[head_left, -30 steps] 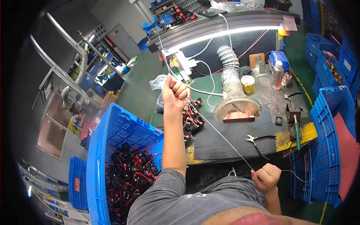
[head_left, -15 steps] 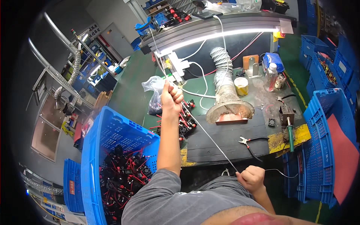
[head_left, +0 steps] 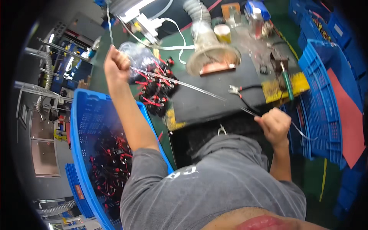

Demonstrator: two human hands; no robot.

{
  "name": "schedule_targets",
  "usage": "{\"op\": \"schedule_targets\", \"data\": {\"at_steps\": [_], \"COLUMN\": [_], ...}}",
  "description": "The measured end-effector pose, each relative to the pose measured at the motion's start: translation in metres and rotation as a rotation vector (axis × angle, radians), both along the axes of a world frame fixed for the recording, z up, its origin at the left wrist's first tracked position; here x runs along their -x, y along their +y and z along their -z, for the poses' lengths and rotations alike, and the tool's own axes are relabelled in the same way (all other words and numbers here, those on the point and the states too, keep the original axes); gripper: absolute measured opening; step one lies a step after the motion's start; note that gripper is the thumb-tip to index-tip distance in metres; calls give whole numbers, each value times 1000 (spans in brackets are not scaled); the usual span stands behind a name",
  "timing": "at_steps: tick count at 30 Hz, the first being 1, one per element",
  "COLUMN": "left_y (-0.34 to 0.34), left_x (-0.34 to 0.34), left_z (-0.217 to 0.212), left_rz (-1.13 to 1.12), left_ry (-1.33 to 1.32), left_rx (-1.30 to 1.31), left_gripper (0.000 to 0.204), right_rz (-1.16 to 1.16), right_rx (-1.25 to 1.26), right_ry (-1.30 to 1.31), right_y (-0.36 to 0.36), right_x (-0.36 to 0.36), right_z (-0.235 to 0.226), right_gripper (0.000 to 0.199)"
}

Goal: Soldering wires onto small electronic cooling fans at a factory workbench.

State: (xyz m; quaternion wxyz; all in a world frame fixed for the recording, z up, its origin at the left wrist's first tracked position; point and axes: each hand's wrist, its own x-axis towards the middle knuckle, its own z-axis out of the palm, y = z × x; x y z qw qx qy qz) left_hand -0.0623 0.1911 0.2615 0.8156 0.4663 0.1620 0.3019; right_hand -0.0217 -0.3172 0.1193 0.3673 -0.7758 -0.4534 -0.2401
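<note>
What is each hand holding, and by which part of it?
Both hold one long, thin, clear plastic strand, stretched between them: the left hand grips its upper stretch, the right hand its lower stretch, the tail trailing beyond.

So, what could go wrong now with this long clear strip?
The strip, held taut between left hand and right hand, passes just over the red-black parts and may snag them. Its loose end by the crate might catch there.
</note>
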Motion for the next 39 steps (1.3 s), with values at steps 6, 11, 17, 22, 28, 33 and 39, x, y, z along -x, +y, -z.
{"op": "schedule_targets", "data": {"at_steps": [6, 11, 17, 22, 28, 33, 39], "left_y": [28, 70, 103, 103, 48, 35, 30], "left_x": [4, -3, -17, -32, -35, -18, 15], "left_z": [-10, 12, 19, 16, 16, 12, 26], "left_rz": [278, 451, 594, 573, 450, 272, 501], "left_ry": [-60, -68, -54, -31, -43, 21, -271], "left_rx": [144, 133, 141, 123, 98, -2, 255], "left_gripper": [52, 46, 46, 44, 45, 46, 25], "right_rz": [43, 147, 257, 248, 204, 207, 102], "right_rx": [-8, 53, 51, 33, 26, 62, 113], "right_ry": [19, 27, 1, 60, 233, 186, 426], "right_y": [-21, -45, -96, -121, -128, -134, -110], "right_x": [6, 7, 23, 31, 38, 36, 33], "right_z": [11, 33, 58, 82, 115, 132, 116], "right_gripper": [38, 31, 35, 36, 39, 37, 37]}}
